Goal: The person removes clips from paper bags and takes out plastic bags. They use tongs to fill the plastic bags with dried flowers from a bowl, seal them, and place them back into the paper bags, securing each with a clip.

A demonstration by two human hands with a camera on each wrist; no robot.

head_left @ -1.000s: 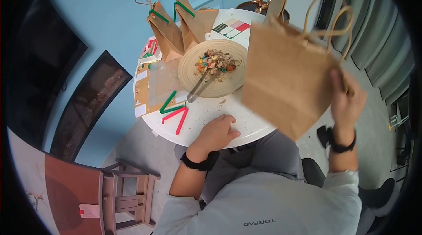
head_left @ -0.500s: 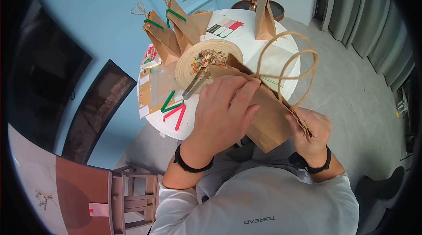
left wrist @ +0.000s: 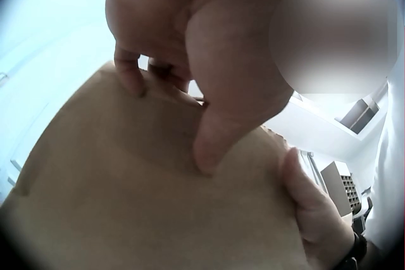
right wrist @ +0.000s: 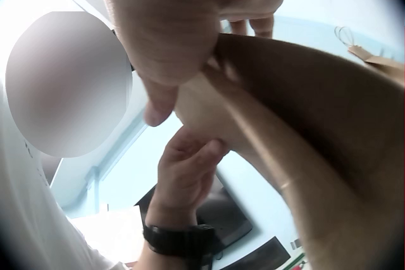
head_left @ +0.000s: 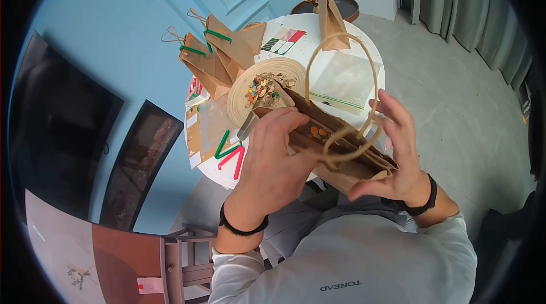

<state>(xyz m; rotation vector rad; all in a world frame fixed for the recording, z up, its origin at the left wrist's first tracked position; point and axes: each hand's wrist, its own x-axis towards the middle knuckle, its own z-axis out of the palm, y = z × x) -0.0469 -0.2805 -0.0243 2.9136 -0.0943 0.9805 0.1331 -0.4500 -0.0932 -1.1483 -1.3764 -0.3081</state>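
Note:
A brown paper bag (head_left: pixel 340 179) is held up over the near edge of the table, its mouth spread and its two twisted handles (head_left: pixel 372 64) standing loose. My left hand (head_left: pixel 273 162) grips the left part of the rim; the left wrist view shows the thumb on the outside and fingertips over the edge. At the other end, my right hand (head_left: pixel 405 150) holds the bag with its thumb against the near side and its fingers spread beyond the rim. A few small orange pieces (head_left: pixel 318 131) show inside the mouth. Much of the bag's body is hidden.
Beyond the bag, a round ridged tray (head_left: pixel 239 91) bears a mixed heap of chips (head_left: pixel 263 89), with tongs (head_left: pixel 245 126) at its edge. Green clips (head_left: pixel 223 145) and red clips (head_left: pixel 238 163) lie to the left. Other paper bags (head_left: pixel 213 69) and a clear plastic bag (head_left: pixel 344 82) stand or lie farther back.
The right hand brought the paper bag in from the right, and the left hand rose from the table to its rim. The bag's mouth has widened, showing its inside.

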